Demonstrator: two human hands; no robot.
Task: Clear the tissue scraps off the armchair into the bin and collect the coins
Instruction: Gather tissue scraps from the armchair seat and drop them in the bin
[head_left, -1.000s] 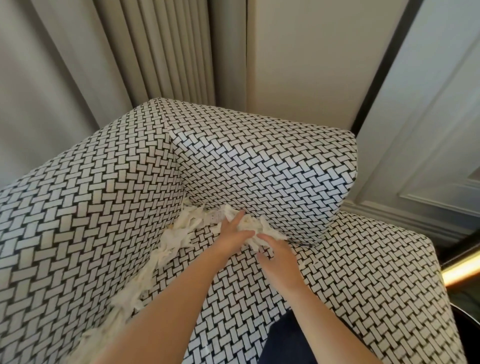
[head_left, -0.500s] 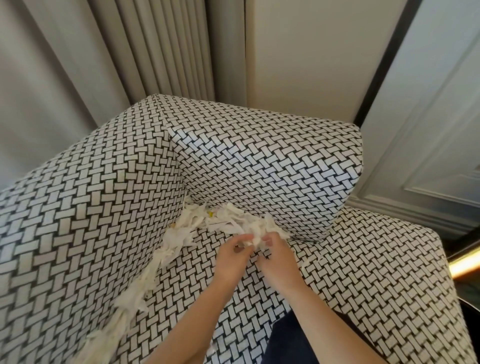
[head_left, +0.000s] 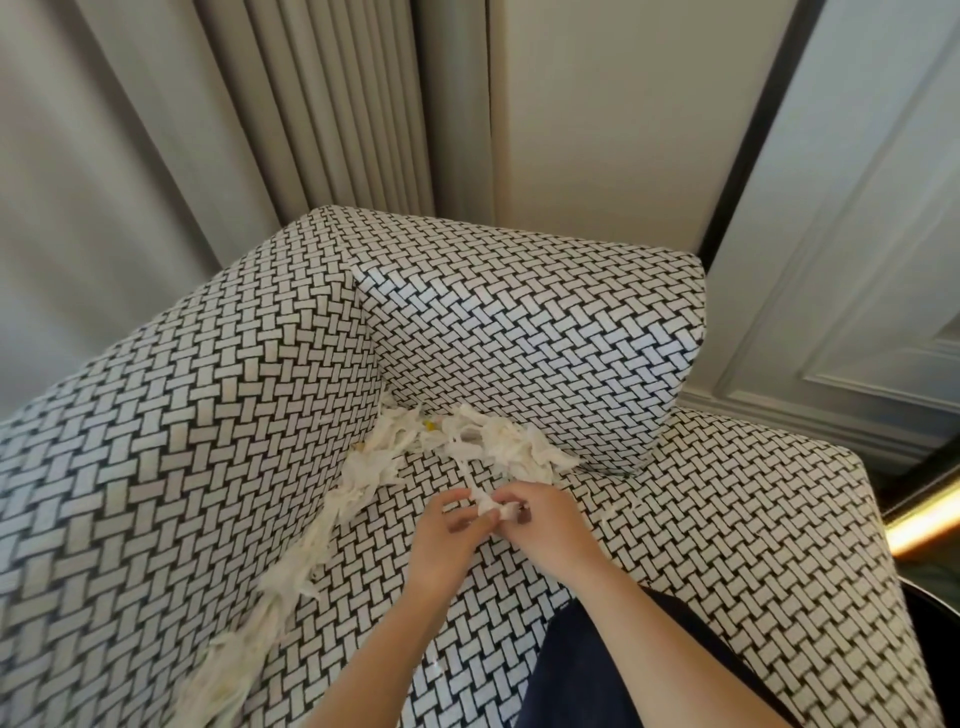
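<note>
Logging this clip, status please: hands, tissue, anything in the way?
Both left hand and right hand pinch one tissue scrap. Loose scraps line the armchair crease. No bin in view; nothing blocking.

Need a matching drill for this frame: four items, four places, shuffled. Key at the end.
Items
1. tissue wad
2. yellow speck
3. trail of tissue scraps
4. amber light strip

Places
A. far right edge of the view
B. pinched between left hand and right hand
C. along the crease at the armchair side wall
D. in the scrap pile at the seat's back corner

Pairs: 1-B, 2-D, 3-C, 4-A
</note>
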